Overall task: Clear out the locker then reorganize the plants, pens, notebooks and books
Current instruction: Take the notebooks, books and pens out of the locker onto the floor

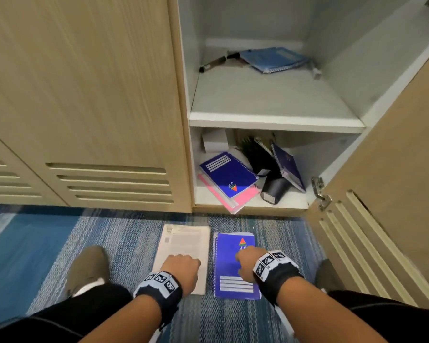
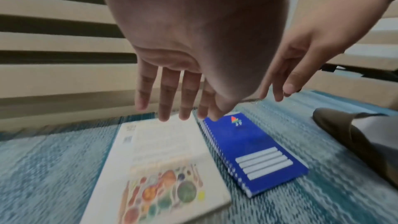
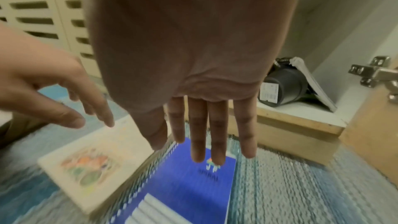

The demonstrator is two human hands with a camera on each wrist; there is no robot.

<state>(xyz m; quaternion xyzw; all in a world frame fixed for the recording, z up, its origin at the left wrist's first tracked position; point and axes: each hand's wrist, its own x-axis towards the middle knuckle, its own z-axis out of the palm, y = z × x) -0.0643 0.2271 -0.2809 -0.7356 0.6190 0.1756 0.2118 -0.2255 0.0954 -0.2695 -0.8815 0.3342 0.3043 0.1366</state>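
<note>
A white book with a fruit picture on its cover lies on the carpet in front of the open locker. A blue spiral notebook lies right of it. My left hand hovers over the book, fingers straight, holding nothing. My right hand hovers over the blue notebook, fingers straight and empty. In the locker, the upper shelf holds a light blue notebook and pens. The lower shelf holds a blue notebook, a pink one, a tipped black plant pot and a dark notebook.
The locker door stands open on the right, its hinge near the lower shelf. A small white box sits at the back left of the lower shelf. Closed slatted doors are on the left. My shoes rest on the blue carpet.
</note>
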